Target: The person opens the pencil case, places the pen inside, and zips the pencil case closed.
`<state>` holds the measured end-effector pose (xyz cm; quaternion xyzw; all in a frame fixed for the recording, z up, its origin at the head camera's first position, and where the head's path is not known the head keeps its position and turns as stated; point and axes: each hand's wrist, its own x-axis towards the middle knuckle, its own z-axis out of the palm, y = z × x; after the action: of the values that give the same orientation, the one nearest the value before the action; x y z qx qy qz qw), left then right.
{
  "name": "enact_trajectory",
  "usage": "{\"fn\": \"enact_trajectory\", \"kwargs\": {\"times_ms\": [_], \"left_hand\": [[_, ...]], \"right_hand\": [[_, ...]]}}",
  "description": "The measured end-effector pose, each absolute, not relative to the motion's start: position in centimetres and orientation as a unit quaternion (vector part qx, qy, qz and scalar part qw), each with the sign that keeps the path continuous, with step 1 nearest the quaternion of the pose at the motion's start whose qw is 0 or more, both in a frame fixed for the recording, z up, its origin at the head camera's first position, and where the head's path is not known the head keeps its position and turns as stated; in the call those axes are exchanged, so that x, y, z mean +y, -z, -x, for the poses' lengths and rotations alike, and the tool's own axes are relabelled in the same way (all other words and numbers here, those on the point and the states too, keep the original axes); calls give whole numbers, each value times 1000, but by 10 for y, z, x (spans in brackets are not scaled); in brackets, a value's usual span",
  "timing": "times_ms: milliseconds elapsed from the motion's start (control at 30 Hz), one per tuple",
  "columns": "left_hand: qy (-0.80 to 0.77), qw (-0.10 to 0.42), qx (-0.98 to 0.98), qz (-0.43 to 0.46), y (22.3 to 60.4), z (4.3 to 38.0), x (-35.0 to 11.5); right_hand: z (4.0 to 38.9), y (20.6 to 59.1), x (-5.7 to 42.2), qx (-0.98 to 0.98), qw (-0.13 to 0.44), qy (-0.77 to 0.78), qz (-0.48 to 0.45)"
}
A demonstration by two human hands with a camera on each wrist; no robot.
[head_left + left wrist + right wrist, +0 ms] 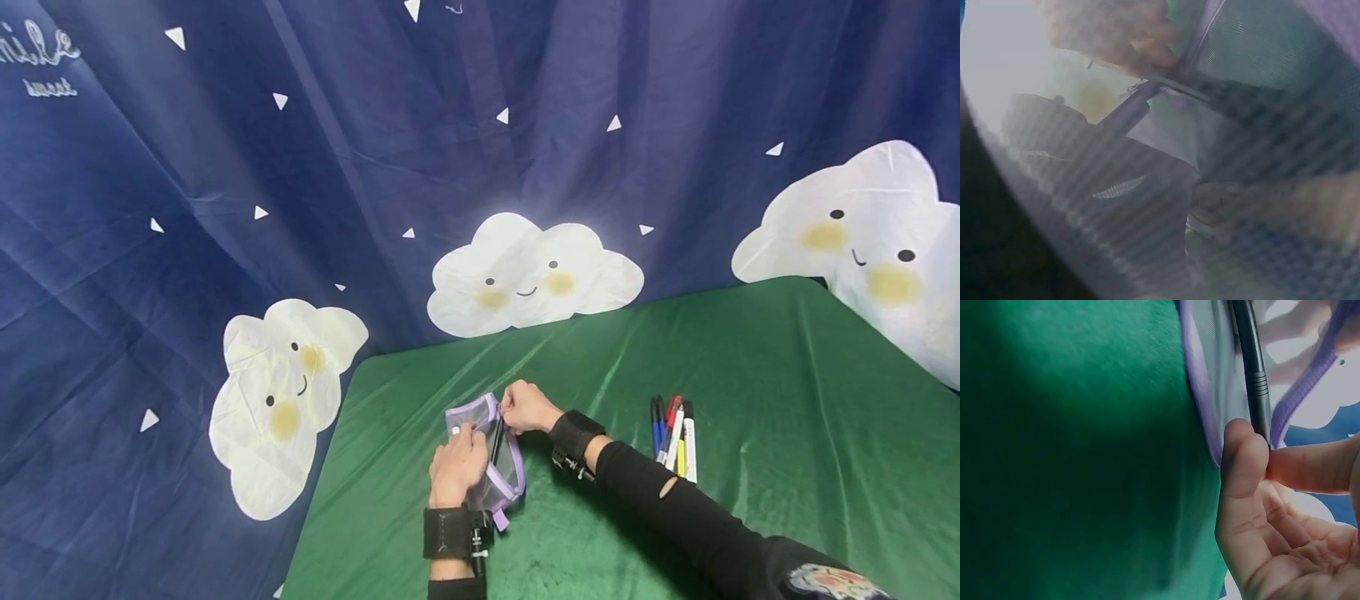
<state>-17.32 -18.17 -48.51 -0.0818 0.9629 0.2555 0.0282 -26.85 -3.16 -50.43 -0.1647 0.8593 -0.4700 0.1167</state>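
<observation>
A see-through mesh pencil pouch point(509, 467) with purple trim lies at the middle of the green cloth, its mouth spread apart. My left hand point(456, 462) grips the pouch's left side, and its fingertips point(1345, 339) lie over the purple edge in the right wrist view. Between thumb and fingertips, my right hand point(527, 407) pinches one end of a black pen point(1255, 378). The pen's other end points into the pouch opening. Mesh blurs most of the left wrist view, where the right hand point(1116, 31) shows at the top.
To the right, a group of several pens and markers point(673, 437) lies on the green cloth point(600, 533), with black, blue, red, white and yellow among them. Behind the table hangs a blue curtain point(570, 167) printed with white clouds.
</observation>
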Motion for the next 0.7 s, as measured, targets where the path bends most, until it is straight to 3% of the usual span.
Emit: {"fn": "enact_trajectory", "kwargs": {"times_ms": [700], "left_hand": [[-260,36,962,80,485,174,-183]], "right_hand": [[244,517,-55,800,142,576,87]]}}
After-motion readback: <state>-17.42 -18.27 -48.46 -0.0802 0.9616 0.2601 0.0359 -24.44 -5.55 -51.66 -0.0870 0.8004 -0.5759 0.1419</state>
